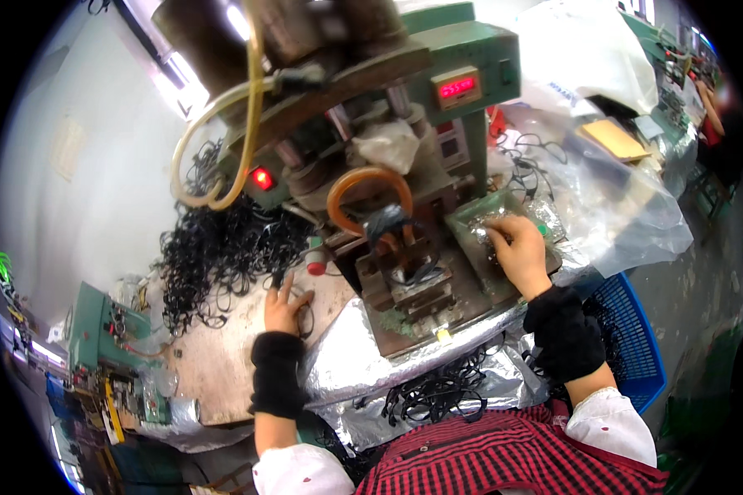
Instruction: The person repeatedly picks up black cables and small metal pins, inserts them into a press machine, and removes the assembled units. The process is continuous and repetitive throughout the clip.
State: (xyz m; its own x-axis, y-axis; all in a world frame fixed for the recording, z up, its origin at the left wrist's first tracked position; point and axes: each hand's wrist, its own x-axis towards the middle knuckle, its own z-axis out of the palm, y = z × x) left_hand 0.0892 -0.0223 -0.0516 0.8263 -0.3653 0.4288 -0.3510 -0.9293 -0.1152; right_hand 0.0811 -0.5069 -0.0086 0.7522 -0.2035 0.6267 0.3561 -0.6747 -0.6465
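My left hand (281, 315) rests on the wooden tabletop with its fingers spread, the fingertips at the edge of a heap of black cables (215, 247). Beside its thumb curves one thin black cable (309, 320). My right hand (522, 256) reaches over a green metal tray (480, 216) holding small shiny bits; its thumb and fingers are pinched together, and what they hold is too small to make out. Between my hands stands a green press machine (470, 49). Its metal mould block (413, 289) has dark cable pieces on top, below a curved orange tube (335, 198).
A red push button (316, 268) sits left of the mould. Silver foil (347, 351) covers the front edge, with more black cables (437, 392) near my lap. At right are a blue basket (648, 346) and clear plastic bags (636, 223). Another person (722, 124) sits far right.
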